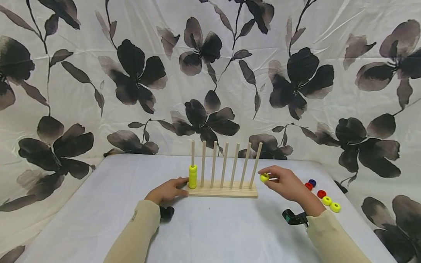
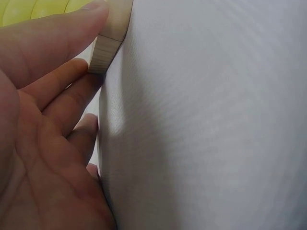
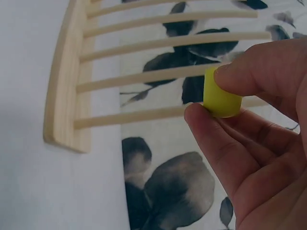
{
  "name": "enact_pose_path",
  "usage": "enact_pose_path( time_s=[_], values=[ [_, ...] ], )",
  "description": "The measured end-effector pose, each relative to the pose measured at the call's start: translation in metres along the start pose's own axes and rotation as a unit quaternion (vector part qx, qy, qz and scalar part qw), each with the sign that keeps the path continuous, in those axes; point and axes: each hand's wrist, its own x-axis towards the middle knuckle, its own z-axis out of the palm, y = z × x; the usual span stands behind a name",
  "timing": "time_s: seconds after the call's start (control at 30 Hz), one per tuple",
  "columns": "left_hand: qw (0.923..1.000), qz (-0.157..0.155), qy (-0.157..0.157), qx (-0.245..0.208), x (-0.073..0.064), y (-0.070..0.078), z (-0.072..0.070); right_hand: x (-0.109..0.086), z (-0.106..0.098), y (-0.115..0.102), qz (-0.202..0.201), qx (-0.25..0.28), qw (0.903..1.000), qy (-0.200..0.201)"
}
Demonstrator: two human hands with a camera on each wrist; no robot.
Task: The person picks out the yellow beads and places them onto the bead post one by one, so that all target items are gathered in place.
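Note:
A wooden peg stand with a row of several upright pegs sits in the middle of the table. My left hand holds its left end, the thumb along the front and fingers behind in the left wrist view. Yellow rings are stacked on the leftmost peg. Between thumb and fingertips, my right hand pinches another yellow ring, raised just right of the rightmost peg. In the right wrist view that ring overlaps the end pegs, and its hole is hidden.
Loose rings lie on the white-covered table beyond my right wrist: a blue ring, red rings and yellow rings. A flower-patterned cloth hangs behind the table.

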Motion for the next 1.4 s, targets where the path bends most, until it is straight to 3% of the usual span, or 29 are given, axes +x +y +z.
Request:
enact_pose_path(
  time_s=[0.27,0.73,1.4],
  values=[
    [1.0,-0.006,-0.001,-0.006,-0.001,-0.001,0.0,0.012,0.003,-0.016,-0.059,0.011,0.9982,0.004],
    [0.9999,0.0,-0.003,-0.011,-0.002,-0.002,0.001,0.031,0.003,-0.051,-0.11,-0.002,0.9939,-0.004],
    [1.0,0.007,-0.005,-0.003,0.0,-0.001,-0.001,0.055,0.0,-0.09,-0.145,0.005,0.9891,-0.021]
  ],
)
